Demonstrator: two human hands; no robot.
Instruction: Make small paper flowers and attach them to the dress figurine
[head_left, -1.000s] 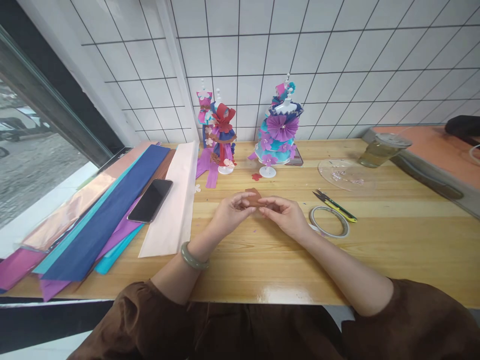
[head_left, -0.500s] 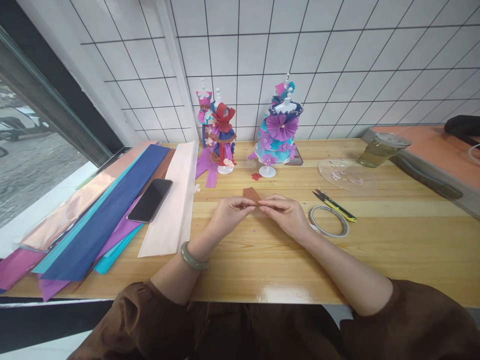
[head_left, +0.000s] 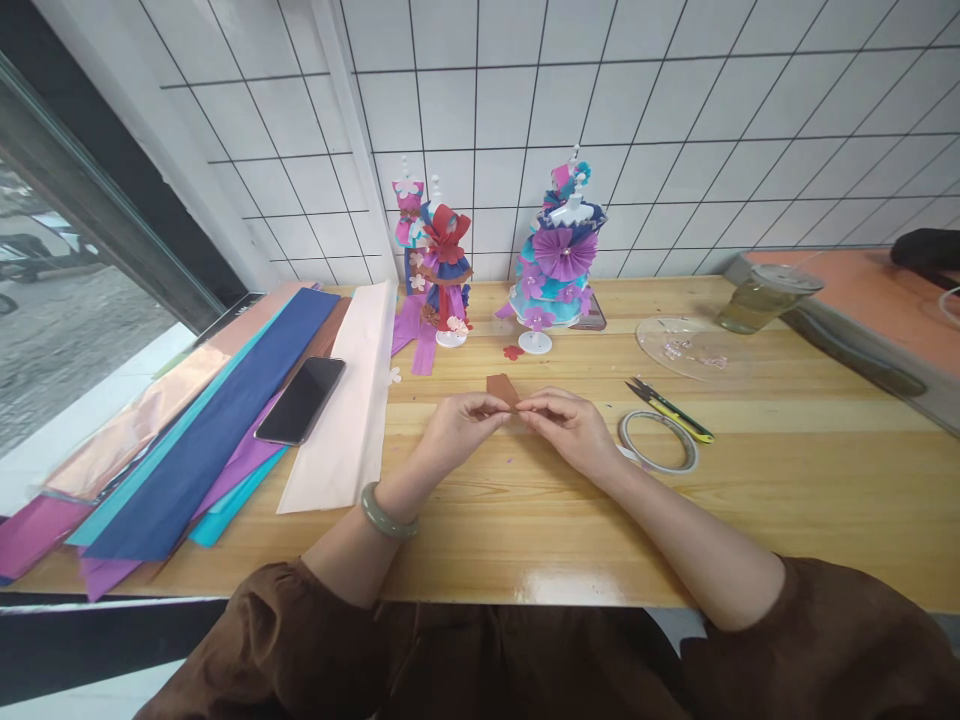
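A small piece of brown crepe paper (head_left: 501, 389) is pinched between my two hands above the middle of the table. My left hand (head_left: 466, 425), with a green bangle at its wrist, grips the lower end with thumb and fingertips. From the other side my right hand (head_left: 570, 428) pinches the same end, its fingertips almost touching the left ones. The paper's wider part points up and away; its gathered end is mostly hidden by my fingers. Behind my hands, a red paper flower (head_left: 513, 353) lies near a doll-size dress form (head_left: 564, 255) in blue and purple paper.
To the left lie long crepe paper sheets (head_left: 202, 440) with a phone (head_left: 301, 400) on top. More decorated dress forms (head_left: 446, 270) stand by the tiled wall. On the right are a tape roll (head_left: 691, 458), thread snips (head_left: 671, 410), a clear plate (head_left: 652, 350) and a lidded cup (head_left: 765, 300).
Almost nothing differs. My fingers shift very slightly at the gathered end of the brown paper; everything else on the table stays in place.
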